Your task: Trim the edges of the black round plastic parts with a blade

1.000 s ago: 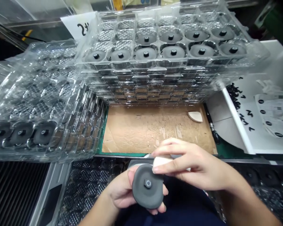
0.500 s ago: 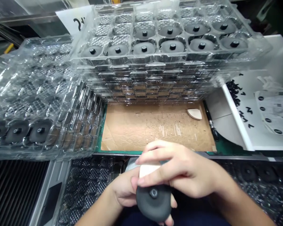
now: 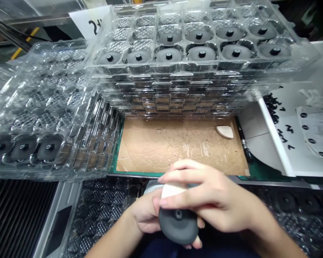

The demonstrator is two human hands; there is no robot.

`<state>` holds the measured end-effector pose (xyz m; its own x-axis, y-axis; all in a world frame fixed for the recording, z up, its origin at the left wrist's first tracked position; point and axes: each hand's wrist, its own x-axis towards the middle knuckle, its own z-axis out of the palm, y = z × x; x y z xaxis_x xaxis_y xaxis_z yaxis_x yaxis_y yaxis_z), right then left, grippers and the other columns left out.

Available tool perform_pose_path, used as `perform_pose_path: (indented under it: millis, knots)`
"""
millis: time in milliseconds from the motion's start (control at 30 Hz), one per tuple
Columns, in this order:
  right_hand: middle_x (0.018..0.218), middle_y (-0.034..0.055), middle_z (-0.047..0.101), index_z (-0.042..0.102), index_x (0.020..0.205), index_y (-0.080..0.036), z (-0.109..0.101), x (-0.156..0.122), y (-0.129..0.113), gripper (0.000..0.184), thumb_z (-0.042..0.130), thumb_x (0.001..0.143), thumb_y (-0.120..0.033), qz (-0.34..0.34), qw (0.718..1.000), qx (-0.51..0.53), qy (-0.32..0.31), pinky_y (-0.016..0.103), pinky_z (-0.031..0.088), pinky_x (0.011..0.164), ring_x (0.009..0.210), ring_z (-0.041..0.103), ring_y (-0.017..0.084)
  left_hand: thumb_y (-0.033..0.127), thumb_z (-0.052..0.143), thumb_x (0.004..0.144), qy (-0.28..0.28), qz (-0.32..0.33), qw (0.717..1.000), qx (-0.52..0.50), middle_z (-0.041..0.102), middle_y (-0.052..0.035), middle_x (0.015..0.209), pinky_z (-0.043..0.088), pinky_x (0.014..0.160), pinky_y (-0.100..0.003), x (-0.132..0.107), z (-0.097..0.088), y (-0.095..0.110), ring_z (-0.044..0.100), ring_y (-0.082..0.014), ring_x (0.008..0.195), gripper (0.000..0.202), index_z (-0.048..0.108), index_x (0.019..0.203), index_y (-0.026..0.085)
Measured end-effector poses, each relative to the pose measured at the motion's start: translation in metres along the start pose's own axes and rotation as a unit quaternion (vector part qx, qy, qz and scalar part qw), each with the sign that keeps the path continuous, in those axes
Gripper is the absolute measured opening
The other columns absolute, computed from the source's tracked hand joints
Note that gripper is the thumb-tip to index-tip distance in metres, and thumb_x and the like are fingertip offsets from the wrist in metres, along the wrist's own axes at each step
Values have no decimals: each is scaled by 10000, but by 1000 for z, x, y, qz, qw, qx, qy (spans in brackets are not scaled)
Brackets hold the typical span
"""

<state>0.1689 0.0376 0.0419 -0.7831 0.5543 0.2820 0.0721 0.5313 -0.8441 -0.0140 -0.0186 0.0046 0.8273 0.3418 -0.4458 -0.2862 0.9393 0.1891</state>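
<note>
My left hand [image 3: 144, 215] cups a dark grey rounded pad [image 3: 179, 225] with a small black hub in its middle, low in the head view near my lap. My right hand [image 3: 212, 199] lies over the pad's top edge, fingers closed on a small white piece [image 3: 171, 190] pressed against it. Both hands hover just in front of the brown cardboard sheet [image 3: 177, 143].
A tall stack of clear plastic trays [image 3: 199, 71] holding several grey pads stands behind the cardboard. Another tray stack [image 3: 43, 118] lies at left with three pads in its front row. A white wedge [image 3: 225, 131] rests on the cardboard. White papers [image 3: 307, 136] lie at right.
The pad and both hands have sunk lower and slightly right toward my lap. My right hand has slid the white piece further over the pad's top.
</note>
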Motion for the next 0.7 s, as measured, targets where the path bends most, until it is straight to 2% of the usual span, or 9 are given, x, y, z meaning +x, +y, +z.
perform_pose_path:
  millis: [100, 167, 200, 267, 367, 467, 567, 633, 700]
  knots:
    - [1122, 78, 666, 711, 1015, -175, -1, -7, 12, 294, 472, 862, -95, 1, 998, 53, 19, 348, 480, 892, 1013, 568, 170, 332, 606, 795, 3, 52, 999, -4, 736, -40, 793, 528, 606, -242, 0, -2, 1, 711, -171, 697, 295, 710, 913, 82]
    - [1090, 56, 681, 719, 1000, -228, 2, -22, 28, 214, 560, 863, -189, 104, 986, 113, 67, 345, 473, 894, 1017, 584, 178, 398, 777, 626, 28, 129, 989, -60, 740, -98, 950, 565, 692, -270, -2, -7, 3, 716, -226, 813, 473, 693, 1005, 128]
    - [1058, 54, 690, 725, 976, -236, 7, -32, 36, 178, 607, 844, -255, 182, 964, 157, 112, 337, 482, 872, 988, 604, 186, 404, 803, 578, 57, 166, 980, -91, 730, -118, 1013, 570, 743, -277, -4, -10, 4, 710, -240, 867, 534, 683, 1030, 147]
    - [919, 69, 709, 721, 916, -201, 25, -51, 52, 250, 623, 820, -410, 343, 881, 246, 214, 300, 526, 719, 794, 645, 179, 383, 780, 615, 129, 229, 955, -138, 720, -106, 1058, 552, 831, -288, -5, -16, 6, 686, -254, 959, 512, 664, 1063, 162]
    - [606, 39, 638, 641, 873, -141, 63, -71, 64, 441, 462, 874, -544, 446, 799, 299, 271, 201, 371, 359, 388, 468, 93, 336, 781, 626, 205, 292, 920, -163, 724, -96, 1028, 535, 881, -293, -4, -20, 8, 662, -265, 1018, 587, 601, 1159, 168]
    - [508, -11, 563, 573, 865, -141, 83, -72, 61, 412, 461, 875, -537, 466, 782, 304, 281, 158, 212, 307, 308, 308, 41, 311, 786, 628, 219, 308, 913, -154, 719, -90, 1020, 532, 886, -297, 0, -19, 8, 659, -267, 1024, 650, 551, 1220, 181]
    - [554, -39, 554, 562, 921, -170, 73, -52, 48, 321, 525, 860, -483, 460, 780, 296, 303, 157, 272, 352, 346, 359, 36, 297, 790, 627, 213, 311, 917, -133, 700, -85, 1075, 530, 892, -304, 4, -16, 6, 643, -269, 1053, 582, 593, 1161, 178]
    - [629, -39, 574, 563, 998, -203, 60, -31, 33, 259, 547, 858, -421, 416, 808, 264, 324, 172, 353, 403, 404, 443, 55, 293, 800, 614, 211, 324, 915, -113, 692, -79, 1097, 529, 890, -304, 7, -15, 3, 638, -258, 1054, 535, 626, 1107, 175]
    - [776, -4, 621, 566, 1041, -220, 50, -9, 17, 203, 528, 871, -323, 327, 869, 175, 327, 207, 439, 496, 535, 548, 94, 294, 796, 624, 211, 342, 912, -90, 695, -70, 1079, 531, 873, -289, 10, -14, 0, 646, -230, 1022, 493, 645, 1079, 179]
